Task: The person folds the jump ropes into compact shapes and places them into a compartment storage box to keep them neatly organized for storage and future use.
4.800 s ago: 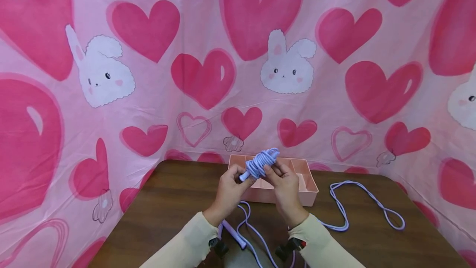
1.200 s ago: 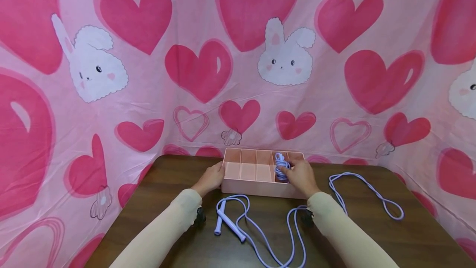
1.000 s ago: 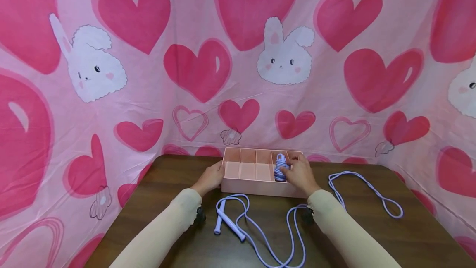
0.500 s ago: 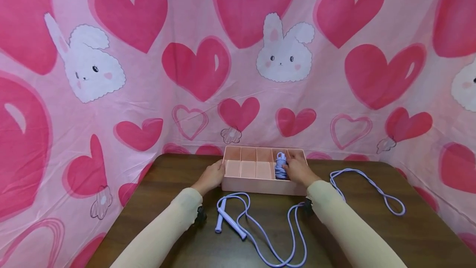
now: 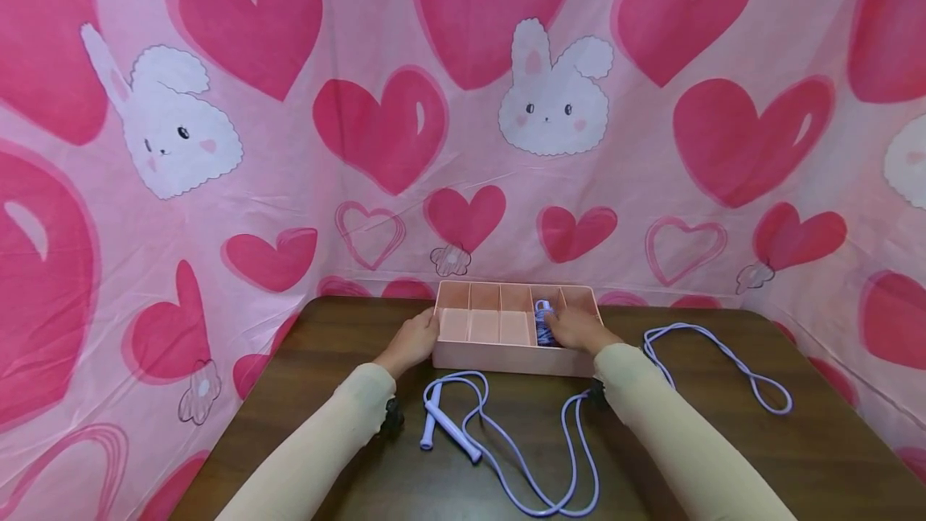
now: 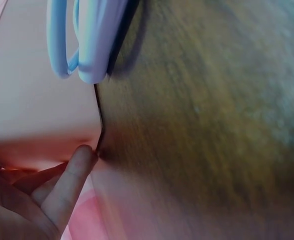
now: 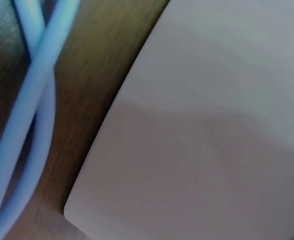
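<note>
A pink divided box (image 5: 515,358) stands near the table's back edge. In its second compartment from the right lies a wound light-purple jump rope (image 5: 542,330). My right hand (image 5: 575,330) reaches over the box's right end with its fingers on that bundle; they cover its right side, and I cannot tell whether they pinch it. The right wrist view shows only the box wall (image 7: 202,160) and crossing cords. My left hand (image 5: 415,340) rests against the box's left end, and a straight finger (image 6: 69,185) touches the lower corner in the left wrist view.
Another light-purple jump rope lies in front of the box, its two handles (image 5: 452,430) crossed at the left and its cord (image 5: 571,457) looping right. A cord loop (image 5: 723,356) lies on the table right of the box. Behind hangs a pink heart-and-rabbit cloth (image 5: 463,143).
The wound jump rope, earlier held in both hands above the box, went into a compartment. The left hand moved to the box's left end. Lately the right hand shifted further over the bundle.
</note>
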